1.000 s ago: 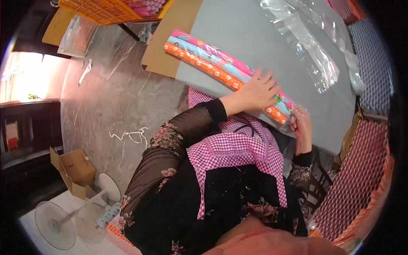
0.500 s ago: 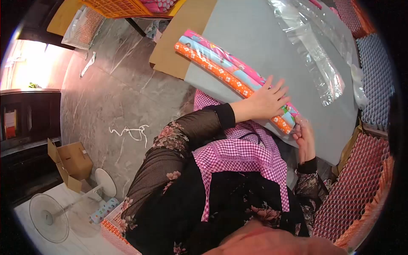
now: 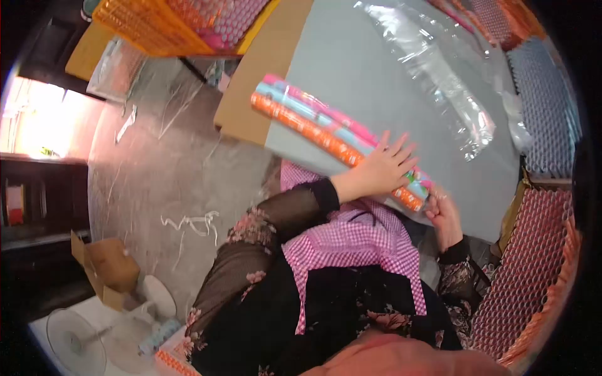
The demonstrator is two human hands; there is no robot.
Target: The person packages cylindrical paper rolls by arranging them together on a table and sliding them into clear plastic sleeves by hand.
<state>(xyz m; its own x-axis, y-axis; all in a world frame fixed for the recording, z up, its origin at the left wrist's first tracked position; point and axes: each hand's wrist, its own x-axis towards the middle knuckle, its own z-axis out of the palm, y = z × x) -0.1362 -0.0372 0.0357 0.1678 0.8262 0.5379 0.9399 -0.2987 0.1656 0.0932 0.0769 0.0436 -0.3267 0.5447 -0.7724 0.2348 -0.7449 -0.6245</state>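
Note:
Three patterned rolls of wrapping paper (image 3: 313, 128), orange, light blue and pink, lie side by side on the grey table top under shiny clear plastic. My left hand (image 3: 381, 170) rests across them near their lower right end, palm down with its fingers spread. At that end is my right hand (image 3: 445, 216), its fingers curled and pinching the end of the clear plastic wrap (image 3: 431, 199). Part of that plastic is hidden by the fingers.
Flat clear plastic sleeves (image 3: 433, 69) lie on the grey table (image 3: 338, 44). Brown cardboard (image 3: 244, 119) covers its left edge. Stacked rolls (image 3: 527, 257) stand at the right, an orange crate (image 3: 150, 25) at upper left. A cardboard box (image 3: 113, 266) and white fan (image 3: 75, 341) are at lower left.
The view has shifted, so the rolls and both hands appear slightly lower and further left. Both hands keep nearly the same hold on the rolls and the plastic.

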